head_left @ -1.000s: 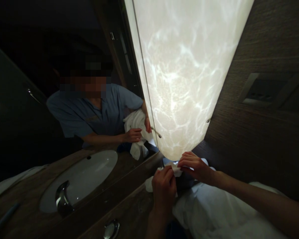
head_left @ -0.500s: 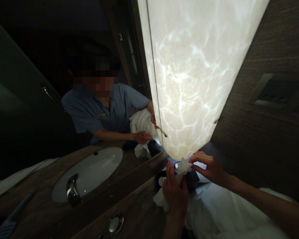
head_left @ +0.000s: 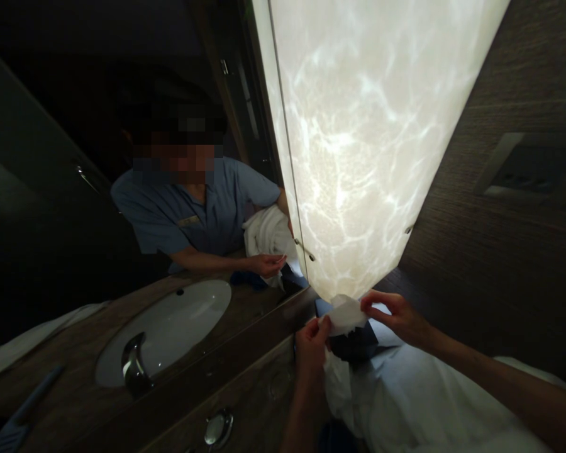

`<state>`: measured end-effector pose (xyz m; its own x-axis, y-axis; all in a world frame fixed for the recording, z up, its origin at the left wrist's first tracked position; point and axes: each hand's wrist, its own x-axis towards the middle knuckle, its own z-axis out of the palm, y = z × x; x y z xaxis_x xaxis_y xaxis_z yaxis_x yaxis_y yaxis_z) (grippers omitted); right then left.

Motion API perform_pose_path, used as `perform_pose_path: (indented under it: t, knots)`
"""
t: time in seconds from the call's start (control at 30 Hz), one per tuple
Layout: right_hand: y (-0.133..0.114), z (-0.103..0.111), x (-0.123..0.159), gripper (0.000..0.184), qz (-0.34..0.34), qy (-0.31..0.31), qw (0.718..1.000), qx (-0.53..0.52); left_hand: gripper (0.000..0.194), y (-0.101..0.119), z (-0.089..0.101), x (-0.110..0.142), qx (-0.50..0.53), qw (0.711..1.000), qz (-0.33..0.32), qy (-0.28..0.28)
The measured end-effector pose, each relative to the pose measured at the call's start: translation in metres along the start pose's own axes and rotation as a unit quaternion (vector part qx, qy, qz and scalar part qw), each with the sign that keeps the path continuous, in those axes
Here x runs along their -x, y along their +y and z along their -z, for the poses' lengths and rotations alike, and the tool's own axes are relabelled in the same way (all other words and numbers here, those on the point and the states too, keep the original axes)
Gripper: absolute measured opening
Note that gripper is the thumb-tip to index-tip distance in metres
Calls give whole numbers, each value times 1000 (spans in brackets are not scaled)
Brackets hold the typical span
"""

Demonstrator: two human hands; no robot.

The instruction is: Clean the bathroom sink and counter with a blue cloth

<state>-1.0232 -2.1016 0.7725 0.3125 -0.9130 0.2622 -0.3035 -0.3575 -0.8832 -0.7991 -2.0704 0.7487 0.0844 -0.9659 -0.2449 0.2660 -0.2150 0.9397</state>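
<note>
A thin white tissue (head_left: 344,314) is stretched between my two hands, just below the glowing panel. Its left edge is pinched by my left hand (head_left: 311,336), fingers closed. On the other side my right hand (head_left: 391,313) grips the right edge between thumb and fingertips. Beneath the tissue sits a dark box (head_left: 356,345), partly covered by it. White cloth (head_left: 419,396) is heaped close under my right forearm. The mirror shows the reflected hand and the rolled white towel (head_left: 271,236).
A lit, marbled panel (head_left: 358,157) rises ahead. The mirror to the left reflects a person in a blue shirt (head_left: 188,207), a basin (head_left: 170,330) and a brush-like tool (head_left: 26,409). A chrome tap (head_left: 217,428) stands on the dark counter. A socket plate (head_left: 523,168) is on the right wall.
My left hand has moved slightly left and turned, now pinching the tissue's edge. The tissue has gone from a bunched peak to a wider, flatter spread. My right hand has barely moved.
</note>
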Motion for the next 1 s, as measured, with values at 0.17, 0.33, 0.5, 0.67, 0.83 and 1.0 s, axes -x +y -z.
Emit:
perform_pose_path:
  t: [0.17,0.33,0.5,0.67,0.83,1.0]
  knots:
    - [-3,11,-2,36,67,-104,990,63,55,-11,3,-10,38,999,34,-20]
    - [16,3,-3,33,147,-75,976,145,54,-2,7,-7,-9,997,82,-7]
    - [25,-1,-3,31,87,-78,989,95,69,6,8,7,-279,942,-181,41]
    - [31,4,-2,31,-20,-87,993,81,27,-2,7,3,-421,896,-136,-38]
    - [30,-1,-3,42,-94,-61,994,11,34,-11,16,-12,-331,934,-120,-54]
    - [30,-18,2,63,-184,-92,970,-128,35,-7,16,-13,-297,948,-98,-56]
